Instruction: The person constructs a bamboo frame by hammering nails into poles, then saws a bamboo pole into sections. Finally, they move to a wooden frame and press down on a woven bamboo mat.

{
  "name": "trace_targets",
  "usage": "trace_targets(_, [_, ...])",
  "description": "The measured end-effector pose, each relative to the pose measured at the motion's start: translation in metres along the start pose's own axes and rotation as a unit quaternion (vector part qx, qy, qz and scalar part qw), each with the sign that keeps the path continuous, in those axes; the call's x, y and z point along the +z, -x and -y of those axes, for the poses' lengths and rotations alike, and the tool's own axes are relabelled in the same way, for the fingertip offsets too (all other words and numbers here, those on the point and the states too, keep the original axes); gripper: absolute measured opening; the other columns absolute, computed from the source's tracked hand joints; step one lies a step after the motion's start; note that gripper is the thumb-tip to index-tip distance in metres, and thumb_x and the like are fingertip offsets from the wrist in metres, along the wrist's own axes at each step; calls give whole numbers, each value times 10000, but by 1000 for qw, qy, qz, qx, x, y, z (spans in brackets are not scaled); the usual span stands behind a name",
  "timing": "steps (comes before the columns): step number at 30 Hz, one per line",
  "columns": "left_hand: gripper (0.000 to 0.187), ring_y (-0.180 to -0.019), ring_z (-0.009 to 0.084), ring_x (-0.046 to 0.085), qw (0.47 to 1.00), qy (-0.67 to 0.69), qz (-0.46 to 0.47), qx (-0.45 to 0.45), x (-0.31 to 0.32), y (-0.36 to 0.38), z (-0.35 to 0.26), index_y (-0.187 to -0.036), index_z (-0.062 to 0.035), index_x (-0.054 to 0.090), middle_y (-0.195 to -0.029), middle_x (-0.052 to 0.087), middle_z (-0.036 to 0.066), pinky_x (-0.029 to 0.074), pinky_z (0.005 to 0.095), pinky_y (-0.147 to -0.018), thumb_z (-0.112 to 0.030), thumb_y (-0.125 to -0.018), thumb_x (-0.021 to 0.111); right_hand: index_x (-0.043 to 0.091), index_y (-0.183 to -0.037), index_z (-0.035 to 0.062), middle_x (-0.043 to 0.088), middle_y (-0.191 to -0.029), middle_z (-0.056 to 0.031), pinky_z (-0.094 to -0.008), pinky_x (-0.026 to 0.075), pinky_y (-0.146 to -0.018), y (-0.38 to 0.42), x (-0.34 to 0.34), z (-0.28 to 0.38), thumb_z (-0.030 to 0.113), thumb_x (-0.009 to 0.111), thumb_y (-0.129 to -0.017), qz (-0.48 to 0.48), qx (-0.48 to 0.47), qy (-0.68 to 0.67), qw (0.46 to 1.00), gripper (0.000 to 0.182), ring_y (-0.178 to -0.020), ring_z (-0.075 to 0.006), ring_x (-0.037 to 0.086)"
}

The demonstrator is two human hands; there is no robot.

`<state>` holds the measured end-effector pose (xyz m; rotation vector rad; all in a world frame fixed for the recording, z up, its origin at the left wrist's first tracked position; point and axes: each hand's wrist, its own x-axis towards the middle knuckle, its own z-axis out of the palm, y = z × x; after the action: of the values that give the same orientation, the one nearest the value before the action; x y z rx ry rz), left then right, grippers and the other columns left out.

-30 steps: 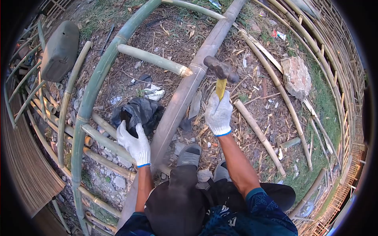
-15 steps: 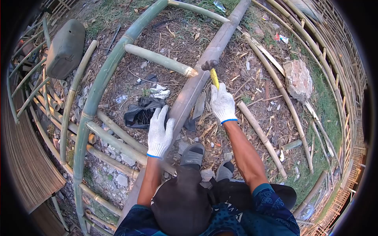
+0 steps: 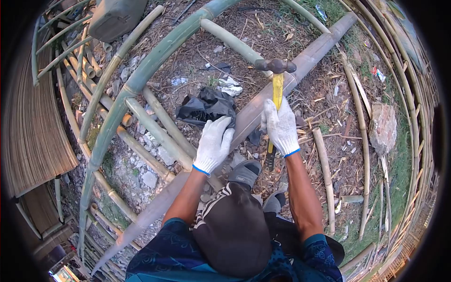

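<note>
My right hand (image 3: 281,124), in a white knitted glove, is wrapped round the yellow handle of a hammer (image 3: 277,87). The hammer's dark metal head lies over a thick grey-brown bamboo pole (image 3: 312,61) and the end of a green bamboo crosspiece (image 3: 235,42). The black lower end of the handle shows below my hand. My left hand (image 3: 213,144), gloved too, is at the near edge of a black plastic bag (image 3: 204,105) with thin dark pieces inside. Its fingers are stretched out beside the pole, partly over the bag; nothing shows in them.
A curved green bamboo pole (image 3: 150,63) with several crosspieces arcs along the left. A grey plastic jerrycan (image 3: 115,21) stands at upper left. Right of my hands lie bamboo lengths (image 3: 324,174) and a broken masonry chunk (image 3: 383,128). Sandalled feet (image 3: 245,173) are below the pole.
The view has shifted, so the surroundings sit further right. The hammer now points more upright, with its head side-on. My left hand's fingers have turned towards the bag.
</note>
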<state>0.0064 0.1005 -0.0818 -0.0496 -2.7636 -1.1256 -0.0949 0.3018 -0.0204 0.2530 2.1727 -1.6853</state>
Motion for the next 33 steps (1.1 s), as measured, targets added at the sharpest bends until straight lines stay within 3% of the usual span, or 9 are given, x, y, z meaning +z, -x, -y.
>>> trace_targets(1, [339, -1216, 438, 621, 1000, 5, 24, 7, -2, -3, -6, -1313, -14, 647, -1292, 683, 221, 411, 556, -1127, -191, -1030, 591, 575, -1149, -21, 743, -824, -87, -330, 564, -645, 0, 19, 6, 272, 562, -1106, 60, -36, -63, 996, 296, -680, -150, 700])
trace_targets(3, [354, -1192, 442, 623, 997, 37, 63, 13, -14, -12, -16, -1323, -6, 643, -1260, 683, 247, 437, 544, -1077, -154, -1007, 580, 575, -1194, -43, 758, -912, -148, -395, 582, -751, -10, 64, 1, 295, 561, -1100, 134, -101, -141, 976, 351, -817, -238, 742])
trace_targets(4, [352, -1191, 443, 623, 996, 43, 84, 4, -16, -12, -7, -1319, -3, 646, -1252, 683, 249, 444, 531, -1074, -153, -1009, 574, 597, -1184, -42, 771, -1135, -203, -419, 577, -932, -27, 76, -7, 328, 503, -1124, 211, -92, -7, 973, 386, -1022, -292, 756])
trace_targets(7, [330, -1167, 449, 642, 982, 98, 127, -97, -31, -13, 24, -1274, 19, 670, -1194, 705, 246, 492, 490, -1040, -163, -1034, 535, 598, -1170, -52, 729, -1101, -305, -524, 535, -927, -56, 106, -16, 406, 502, -1098, 194, -131, 151, 960, 473, -1064, -459, 705])
trace_targets(8, [333, -1125, 447, 679, 981, 156, 34, -111, -25, -9, 43, -1255, 19, 687, -1147, 727, 250, 523, 495, -1000, -184, -1053, 516, 593, -1171, -51, 713, -1092, -328, -551, 519, -926, -60, 110, -20, 421, 501, -1092, 191, -123, 196, 954, 487, -1076, -498, 681])
trace_targets(13, [254, -1010, 442, 704, 972, -138, 31, -187, -23, -27, 116, -1031, 7, 723, -1149, 715, 285, 566, 540, -878, -202, -1014, 580, 524, -1184, 1, 687, -1096, -368, -644, 493, -926, -62, 117, -38, 445, 489, -1085, 183, -93, 241, 949, 457, -1071, -582, 642])
trace_targets(17, [214, -1089, 472, 666, 949, -278, -41, -140, -3, -28, 151, -1032, -29, 779, -1290, 628, 334, 551, 514, -931, -194, -935, 683, 575, -1189, -4, 678, -1081, -361, -624, 485, -905, -63, 131, -63, 455, 502, -1088, 121, -190, 237, 945, 475, -1059, -559, 638])
trace_targets(24, [253, -1104, 440, 658, 925, -253, -23, -284, 3, -39, 143, -960, -54, 809, -1172, 657, 267, 548, 519, -961, -290, -885, 759, 601, -1217, 28, 695, -1053, -325, -617, 492, -870, -54, 122, -45, 459, 543, -1077, 120, -60, 212, 968, 457, -1034, -546, 649])
trace_targets(33, [259, -1065, 403, 678, 897, -317, 29, -306, 18, -61, 154, -962, -16, 795, -1152, 664, 197, 570, 518, -910, -240, -840, 749, 557, -1163, 3, 684, -986, -368, -649, 499, -857, -54, 126, -56, 442, 545, -1077, 70, -104, 164, 978, 447, -980, -578, 651])
